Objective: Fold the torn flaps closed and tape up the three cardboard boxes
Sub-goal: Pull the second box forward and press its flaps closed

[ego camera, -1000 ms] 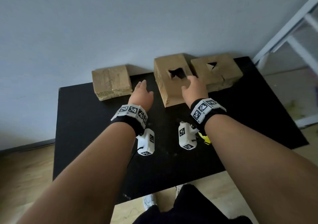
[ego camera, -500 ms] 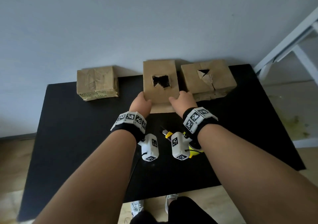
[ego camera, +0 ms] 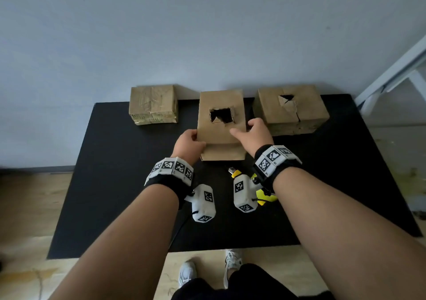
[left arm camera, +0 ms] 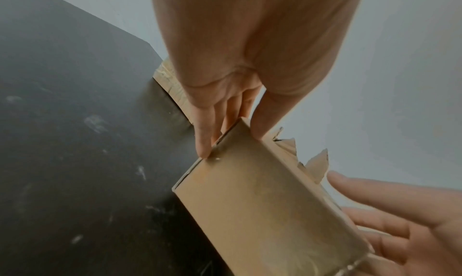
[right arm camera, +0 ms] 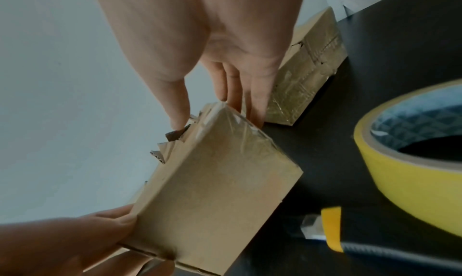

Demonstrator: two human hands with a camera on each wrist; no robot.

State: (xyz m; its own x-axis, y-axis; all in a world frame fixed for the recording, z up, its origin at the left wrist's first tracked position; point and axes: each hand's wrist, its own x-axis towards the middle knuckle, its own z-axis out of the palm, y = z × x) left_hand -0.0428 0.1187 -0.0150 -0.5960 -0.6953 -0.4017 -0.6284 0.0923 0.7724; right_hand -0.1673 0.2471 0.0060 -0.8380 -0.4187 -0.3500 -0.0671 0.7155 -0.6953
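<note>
Three cardboard boxes stand at the back of the black table [ego camera: 115, 184]. The left box [ego camera: 153, 103] has its top covered in tape. The middle box [ego camera: 221, 133] has a torn hole [ego camera: 221, 115] in its top, and so does the right box [ego camera: 291, 112]. My left hand [ego camera: 189, 141] pinches the middle box at its near left corner, thumb on top. My right hand [ego camera: 252, 131] holds its right side, thumb [right arm camera: 175, 102] on top by the torn flaps and fingers down the side wall. The wrist views show the same box [left arm camera: 262, 201] [right arm camera: 212, 181] between both hands.
A yellow tape roll [right arm camera: 400, 171] lies on the table just under my right wrist, with a yellow utility knife [ego camera: 235, 172] beside it. A grey wall runs behind the boxes. A white frame [ego camera: 391, 69] stands at the right. Bare tabletop lies left of my arms.
Both hands reached the middle box and took hold of it. The box now sits squarer and nearer to me than the other two.
</note>
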